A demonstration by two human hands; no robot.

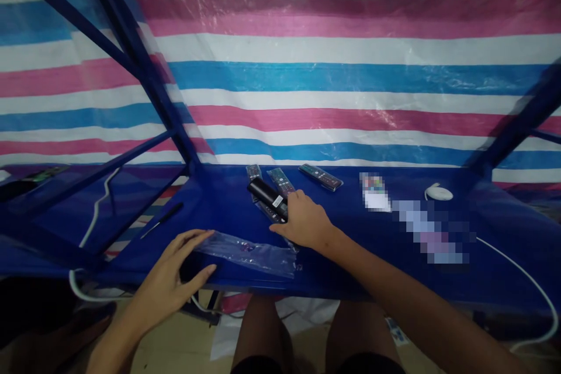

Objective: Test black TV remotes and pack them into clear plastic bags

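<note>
My right hand (307, 219) is closed around one end of a black remote control (265, 193), its plain back with a white label facing up. Beneath and behind it lie more remotes in clear wrapping, one (253, 172) at the back, another (280, 180) just right of it. A further wrapped remote (321, 177) lies apart, buttons up. My left hand (173, 272) has thumb and fingers spread, with fingertips touching the left end of a clear plastic bag (254, 254) lying flat near the table's front edge.
On the blue table (350, 263), a screwdriver (164, 219) lies at left. A white round object (439, 192) and a white cable (521, 263) are at right, near blurred-out items (429, 231). Blue metal posts (162, 105) flank the table; a striped sheet (342, 82) hangs behind.
</note>
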